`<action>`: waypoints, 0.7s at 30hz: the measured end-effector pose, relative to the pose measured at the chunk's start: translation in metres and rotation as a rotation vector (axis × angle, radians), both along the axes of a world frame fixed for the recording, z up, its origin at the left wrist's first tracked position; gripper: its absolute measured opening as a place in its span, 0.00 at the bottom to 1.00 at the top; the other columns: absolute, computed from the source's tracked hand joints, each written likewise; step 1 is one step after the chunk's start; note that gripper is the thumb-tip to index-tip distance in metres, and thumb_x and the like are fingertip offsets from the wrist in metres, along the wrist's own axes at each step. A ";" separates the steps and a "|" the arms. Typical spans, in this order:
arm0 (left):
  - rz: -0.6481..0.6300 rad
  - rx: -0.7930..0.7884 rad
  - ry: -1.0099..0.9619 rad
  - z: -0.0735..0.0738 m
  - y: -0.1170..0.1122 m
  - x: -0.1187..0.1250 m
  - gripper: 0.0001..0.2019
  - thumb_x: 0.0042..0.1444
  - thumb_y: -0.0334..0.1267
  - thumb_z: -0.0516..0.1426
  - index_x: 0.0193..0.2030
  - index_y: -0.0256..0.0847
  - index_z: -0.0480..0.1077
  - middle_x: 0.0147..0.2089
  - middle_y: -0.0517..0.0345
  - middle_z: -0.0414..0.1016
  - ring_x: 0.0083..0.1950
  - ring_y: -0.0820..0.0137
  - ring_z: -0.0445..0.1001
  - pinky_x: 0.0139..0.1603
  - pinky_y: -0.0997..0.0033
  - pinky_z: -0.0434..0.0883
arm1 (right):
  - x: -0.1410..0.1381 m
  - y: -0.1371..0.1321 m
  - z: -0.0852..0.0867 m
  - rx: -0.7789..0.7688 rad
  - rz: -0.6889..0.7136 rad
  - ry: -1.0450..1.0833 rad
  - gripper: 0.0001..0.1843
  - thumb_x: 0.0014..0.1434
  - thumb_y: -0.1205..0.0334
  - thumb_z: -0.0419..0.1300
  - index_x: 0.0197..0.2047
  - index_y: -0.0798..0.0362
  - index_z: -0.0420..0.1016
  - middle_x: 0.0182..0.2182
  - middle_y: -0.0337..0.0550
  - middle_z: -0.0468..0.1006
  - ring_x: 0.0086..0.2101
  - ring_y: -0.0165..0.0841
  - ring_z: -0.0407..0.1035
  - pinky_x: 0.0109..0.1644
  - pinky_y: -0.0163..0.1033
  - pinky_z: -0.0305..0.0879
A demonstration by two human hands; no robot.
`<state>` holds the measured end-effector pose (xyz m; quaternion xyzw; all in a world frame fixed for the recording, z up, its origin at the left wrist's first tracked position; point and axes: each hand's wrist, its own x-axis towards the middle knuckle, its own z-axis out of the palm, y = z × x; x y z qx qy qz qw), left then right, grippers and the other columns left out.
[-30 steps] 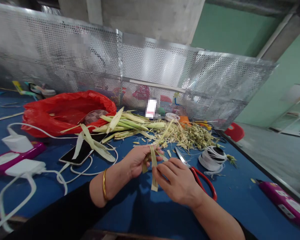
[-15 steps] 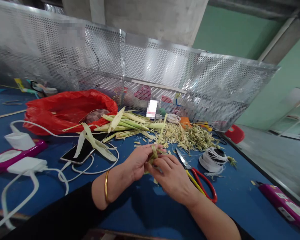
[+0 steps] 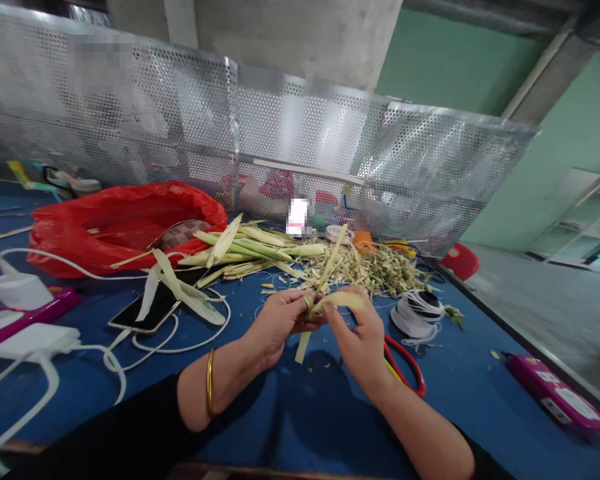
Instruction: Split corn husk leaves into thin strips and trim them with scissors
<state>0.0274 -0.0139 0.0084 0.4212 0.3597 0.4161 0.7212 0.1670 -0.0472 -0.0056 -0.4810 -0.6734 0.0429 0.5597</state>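
Observation:
My left hand (image 3: 279,321) and my right hand (image 3: 361,337) meet above the blue table (image 3: 290,413), both pinched on pale green leaf strips (image 3: 325,301). One strip sticks up between the hands, another hangs down below them, and one bends over my right fingers. A gold bangle (image 3: 210,383) sits on my left wrist. Red-handled scissors (image 3: 405,363) lie on the table just behind my right hand.
A pile of green leaves and stalks (image 3: 250,250) and dry trimmings (image 3: 380,270) lies behind the hands. A red plastic bag (image 3: 125,223), a phone (image 3: 150,308) with white cables, chargers, a spool of white thread (image 3: 414,312) and a purple device (image 3: 555,397) surround them. A perforated metal screen (image 3: 280,147) closes the back.
My hands have risen a little and drawn the strips together. My right hand has turned from lying over the strips to pinching a strip that bends over its fingers.

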 end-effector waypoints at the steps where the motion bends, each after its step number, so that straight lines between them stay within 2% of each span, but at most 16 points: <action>1: -0.003 0.009 0.021 0.001 0.000 0.000 0.14 0.48 0.43 0.64 0.37 0.34 0.77 0.30 0.53 0.78 0.29 0.73 0.75 0.33 0.76 0.72 | 0.002 0.003 -0.002 -0.098 -0.024 0.103 0.07 0.58 0.60 0.57 0.30 0.52 0.73 0.29 0.43 0.74 0.33 0.35 0.68 0.37 0.39 0.64; 4: 0.024 0.015 0.048 0.001 0.000 0.001 0.13 0.49 0.42 0.63 0.37 0.34 0.77 0.30 0.52 0.79 0.30 0.73 0.76 0.34 0.76 0.72 | 0.003 0.012 -0.007 -0.397 0.015 0.368 0.10 0.54 0.56 0.59 0.29 0.53 0.72 0.25 0.39 0.74 0.28 0.33 0.67 0.32 0.37 0.63; 7: 0.079 0.005 0.069 -0.001 0.001 0.002 0.12 0.48 0.40 0.63 0.37 0.34 0.77 0.29 0.54 0.79 0.28 0.74 0.76 0.31 0.78 0.72 | 0.001 0.014 -0.009 -0.548 0.106 0.520 0.11 0.53 0.54 0.59 0.29 0.54 0.70 0.22 0.36 0.72 0.22 0.30 0.66 0.26 0.35 0.61; 10: 0.127 0.006 0.085 -0.003 0.002 0.002 0.12 0.47 0.40 0.64 0.36 0.34 0.76 0.27 0.55 0.78 0.26 0.74 0.75 0.29 0.78 0.71 | -0.001 0.013 -0.009 -0.561 0.133 0.507 0.11 0.54 0.54 0.58 0.29 0.53 0.67 0.18 0.32 0.68 0.16 0.28 0.64 0.21 0.34 0.60; 14: 0.090 0.008 0.081 -0.002 0.002 0.002 0.13 0.45 0.40 0.64 0.36 0.33 0.77 0.29 0.53 0.79 0.28 0.73 0.76 0.31 0.77 0.72 | 0.001 0.015 -0.010 -0.569 0.083 0.461 0.11 0.53 0.53 0.57 0.28 0.51 0.64 0.16 0.29 0.62 0.14 0.27 0.60 0.16 0.32 0.58; 21: 0.047 0.043 0.043 -0.001 0.001 0.000 0.15 0.43 0.34 0.61 0.39 0.32 0.77 0.32 0.51 0.79 0.33 0.69 0.77 0.39 0.71 0.73 | 0.006 0.019 -0.012 -0.516 -0.042 0.386 0.13 0.53 0.55 0.57 0.23 0.51 0.61 0.15 0.28 0.60 0.14 0.24 0.56 0.16 0.30 0.54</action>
